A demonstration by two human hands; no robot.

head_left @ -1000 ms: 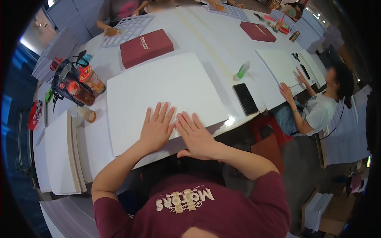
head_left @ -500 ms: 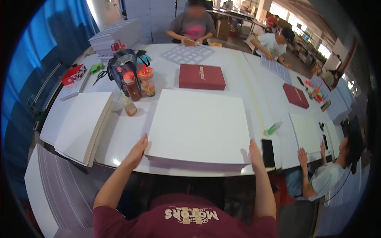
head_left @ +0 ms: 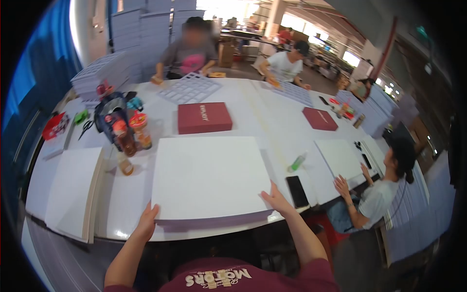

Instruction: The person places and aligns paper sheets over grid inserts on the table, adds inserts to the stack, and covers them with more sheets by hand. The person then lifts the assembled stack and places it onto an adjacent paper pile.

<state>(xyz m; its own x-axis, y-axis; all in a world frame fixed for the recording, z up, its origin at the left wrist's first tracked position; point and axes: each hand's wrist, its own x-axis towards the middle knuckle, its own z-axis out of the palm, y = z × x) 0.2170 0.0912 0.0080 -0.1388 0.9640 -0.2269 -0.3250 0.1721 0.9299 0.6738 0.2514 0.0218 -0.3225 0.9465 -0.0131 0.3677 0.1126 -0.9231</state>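
- White tabletop (head_left: pixel 125 202) spreads under and beyond the left hand (head_left: pixel 145 221) and the right hand (head_left: pixel 277 198), with a blue curtain (head_left: pixel 44 63) far off to their left.
- Between the two hands lies the white slab (head_left: pixel 209 175), broad and thick, flat on the table.
- Left hand: at the slab's near left corner, thumb up against the edge, the other fingers mostly hidden; how far it is open, and whether it grips or only touches, cannot be told.
- Right hand: at the slab's right edge, close to the near corner, thumb and forefinger parted; whether they grip cannot be told.
- Just right of the right hand lies a black phone (head_left: pixel 296 191); beyond that, a green bottle (head_left: pixel 296 162).
- Straight ahead of both hands, past the slab, sits a maroon box (head_left: pixel 204 118) lettered EXPLICIT, then a white grid (head_left: pixel 190 87) near a person in a grey shirt (head_left: pixel 185 56).
- Left of the left hand lies a pile of white boards (head_left: pixel 73 192); ahead and to its left stand a small bottle (head_left: pixel 125 164), a drink cup (head_left: pixel 140 130) and a dark bag (head_left: pixel 107 114).
- Well right of the right hand sits another person in a white shirt (head_left: pixel 382 202).
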